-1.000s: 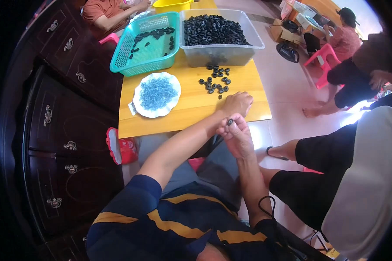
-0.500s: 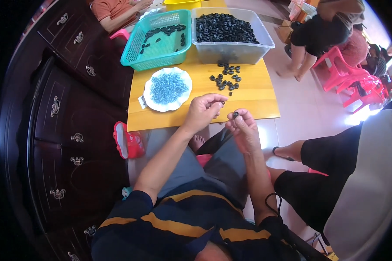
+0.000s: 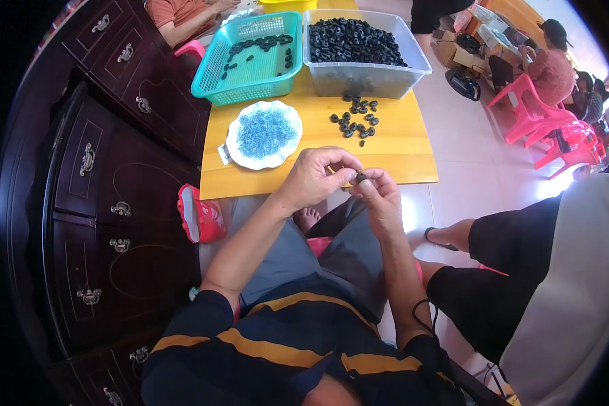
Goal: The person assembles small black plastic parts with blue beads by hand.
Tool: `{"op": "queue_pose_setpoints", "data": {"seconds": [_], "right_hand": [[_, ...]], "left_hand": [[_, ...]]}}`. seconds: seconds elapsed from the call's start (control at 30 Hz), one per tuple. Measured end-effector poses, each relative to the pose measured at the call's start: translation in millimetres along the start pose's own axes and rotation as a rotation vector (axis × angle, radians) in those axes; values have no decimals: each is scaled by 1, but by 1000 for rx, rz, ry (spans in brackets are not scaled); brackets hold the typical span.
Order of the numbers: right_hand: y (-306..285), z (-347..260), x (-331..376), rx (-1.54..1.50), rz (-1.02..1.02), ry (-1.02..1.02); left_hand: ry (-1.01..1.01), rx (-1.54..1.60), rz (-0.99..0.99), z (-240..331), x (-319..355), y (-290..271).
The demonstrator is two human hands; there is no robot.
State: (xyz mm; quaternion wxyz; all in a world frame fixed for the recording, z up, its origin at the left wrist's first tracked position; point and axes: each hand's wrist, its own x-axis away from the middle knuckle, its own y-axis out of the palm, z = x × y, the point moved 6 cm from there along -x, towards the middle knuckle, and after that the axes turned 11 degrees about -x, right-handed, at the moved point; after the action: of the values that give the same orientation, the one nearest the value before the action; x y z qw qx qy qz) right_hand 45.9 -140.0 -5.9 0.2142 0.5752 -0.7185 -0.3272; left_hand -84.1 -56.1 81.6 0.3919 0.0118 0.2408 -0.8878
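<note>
Above the table's near edge, my right hand point(image 3: 380, 196) pinches a small black ring-like part point(image 3: 361, 177) between thumb and fingers. My left hand point(image 3: 321, 177) meets it there, its thumb and forefinger closed at the same part; anything small between them is too hidden to make out. Just beyond my hands, several loose black parts point(image 3: 348, 127) of the same look lie on the yellow wooden table point(image 3: 311, 145). To their left, a white wavy-rimmed plate point(image 3: 256, 162) holds a heap of small clear-blue pieces point(image 3: 262, 132).
A green basket point(image 3: 243, 93) with some black parts and a clear bin point(image 3: 365, 78) full of them stand at the table's far side. Dark drawers point(image 3: 142, 223) line the left. Another person's leg point(image 3: 507, 243) is close on the right, pink chairs point(image 3: 521, 111) behind.
My hands were apart and have come together at the black part. A person walking at the upper right has mostly moved out of view.
</note>
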Motion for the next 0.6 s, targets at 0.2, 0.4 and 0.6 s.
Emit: {"op": "queue_pose_setpoints", "data": {"seconds": [0.2,0.4,0.6], "right_hand": [[1,-2,1,75,4,-45],[2,-2,5,182,64,-89],[3,-1,7,272,120,-106]], "left_hand": [[33,-8,15,4,1,1],[22,-109,-17,0,0,1],[32,-120,7,-12,-5,7]]}}
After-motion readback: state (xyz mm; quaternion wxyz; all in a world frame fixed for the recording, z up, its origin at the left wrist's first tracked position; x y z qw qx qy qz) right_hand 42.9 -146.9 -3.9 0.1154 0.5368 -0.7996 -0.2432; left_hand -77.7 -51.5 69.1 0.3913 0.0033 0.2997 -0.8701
